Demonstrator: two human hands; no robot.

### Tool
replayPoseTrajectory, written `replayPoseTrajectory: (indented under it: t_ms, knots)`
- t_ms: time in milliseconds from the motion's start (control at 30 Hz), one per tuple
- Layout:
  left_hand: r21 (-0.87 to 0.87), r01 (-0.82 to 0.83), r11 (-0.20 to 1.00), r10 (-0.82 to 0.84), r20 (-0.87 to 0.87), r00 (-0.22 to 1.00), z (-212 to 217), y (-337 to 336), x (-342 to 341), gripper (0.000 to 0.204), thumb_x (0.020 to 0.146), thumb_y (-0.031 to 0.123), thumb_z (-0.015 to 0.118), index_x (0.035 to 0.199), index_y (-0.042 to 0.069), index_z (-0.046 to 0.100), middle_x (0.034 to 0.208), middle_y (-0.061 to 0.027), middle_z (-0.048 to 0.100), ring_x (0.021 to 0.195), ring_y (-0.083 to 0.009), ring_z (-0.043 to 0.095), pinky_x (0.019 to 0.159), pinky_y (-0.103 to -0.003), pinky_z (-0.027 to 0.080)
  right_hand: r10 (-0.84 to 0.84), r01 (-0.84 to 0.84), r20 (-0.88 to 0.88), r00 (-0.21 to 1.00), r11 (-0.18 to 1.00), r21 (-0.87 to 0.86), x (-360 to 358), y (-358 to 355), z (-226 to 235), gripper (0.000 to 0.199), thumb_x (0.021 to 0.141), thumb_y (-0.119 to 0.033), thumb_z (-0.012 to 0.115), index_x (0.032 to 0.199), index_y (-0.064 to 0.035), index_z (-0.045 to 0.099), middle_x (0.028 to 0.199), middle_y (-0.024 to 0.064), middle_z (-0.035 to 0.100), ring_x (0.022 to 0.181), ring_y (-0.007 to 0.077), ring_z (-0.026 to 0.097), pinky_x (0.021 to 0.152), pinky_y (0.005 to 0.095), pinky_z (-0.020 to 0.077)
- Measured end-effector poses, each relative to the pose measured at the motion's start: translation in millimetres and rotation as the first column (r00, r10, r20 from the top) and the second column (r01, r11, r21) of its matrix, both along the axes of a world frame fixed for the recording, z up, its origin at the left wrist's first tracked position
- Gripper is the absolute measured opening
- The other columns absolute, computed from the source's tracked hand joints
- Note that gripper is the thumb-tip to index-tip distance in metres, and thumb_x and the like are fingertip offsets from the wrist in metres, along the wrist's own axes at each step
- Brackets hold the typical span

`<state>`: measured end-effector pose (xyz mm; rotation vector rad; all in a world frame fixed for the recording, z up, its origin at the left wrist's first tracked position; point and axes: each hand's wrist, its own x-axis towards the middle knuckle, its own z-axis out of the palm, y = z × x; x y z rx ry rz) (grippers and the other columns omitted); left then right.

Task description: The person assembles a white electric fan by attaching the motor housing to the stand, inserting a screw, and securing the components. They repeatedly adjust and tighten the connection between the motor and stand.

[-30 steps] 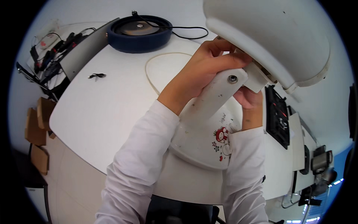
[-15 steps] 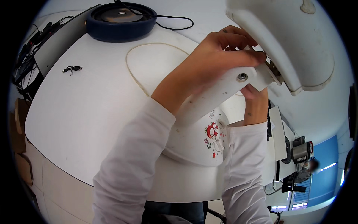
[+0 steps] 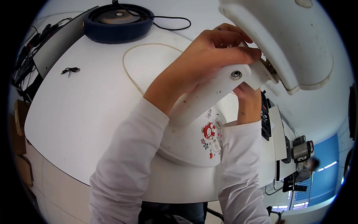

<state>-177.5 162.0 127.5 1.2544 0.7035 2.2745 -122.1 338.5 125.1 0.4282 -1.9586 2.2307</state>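
A fan base (image 3: pixel 194 143) sits on the table (image 3: pixel 82 112) near its front edge, with its neck (image 3: pixel 209 93) rising up and to the right to the fan head (image 3: pixel 287 41) above. The left hand (image 3: pixel 209 56) lies on top of the neck, just below the head; the right hand (image 3: pixel 250 97) sits under the neck, to the right of the base. A loop of cord (image 3: pixel 130 71) lies on the table behind the base. A round device (image 3: pixel 117 16) stands at the far edge, and a small cable (image 3: pixel 70 70) lies well to the left.
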Motion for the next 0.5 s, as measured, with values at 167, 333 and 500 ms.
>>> replayPoseTrajectory:
  t_ms: [167,333,500]
  knots:
    - [-0.031,-0.085,0.996,0.083,-0.055,0.995,1,-4,2,0.031,0.076,0.011,0.061,0.104,-0.003,0.058,0.094,-0.0115,0.062,0.082,-0.0175,0.061,0.072,-0.031,0.05,0.132,-0.12,0.043,0.99,0.969,-0.214,-1,-1,-7,0.044,0.084,-0.033,0.056,0.119,-0.0074,0.047,0.113,0.0085,0.053,0.101,0.0176,0.055,0.073,0.0292,0.0525]
    - [-0.081,-0.153,0.985,0.147,-0.071,0.987,3,-5,6,0.032,0.075,0.012,0.062,0.104,-0.001,0.059,0.093,-0.0108,0.062,0.081,-0.0156,0.061,0.073,-0.027,0.048,0.384,-0.358,0.018,0.923,0.875,-0.325,-2,3,-15,0.037,0.085,-0.031,0.056,0.113,-0.0069,0.05,0.1,0.0058,0.058,0.077,0.0091,0.056,0.059,0.0207,0.0476]
    - [-0.056,-0.195,0.979,0.187,-0.116,0.975,5,-7,5,0.029,0.074,0.012,0.061,0.099,-0.003,0.059,0.091,-0.0106,0.06,0.076,-0.0169,0.06,0.064,-0.029,0.051,0.418,-0.406,-0.045,0.907,0.842,-0.356,-11,8,-29,0.037,0.085,-0.03,0.055,0.114,-0.0069,0.049,0.098,0.0053,0.057,0.072,0.0079,0.055,0.058,0.0219,0.0473]
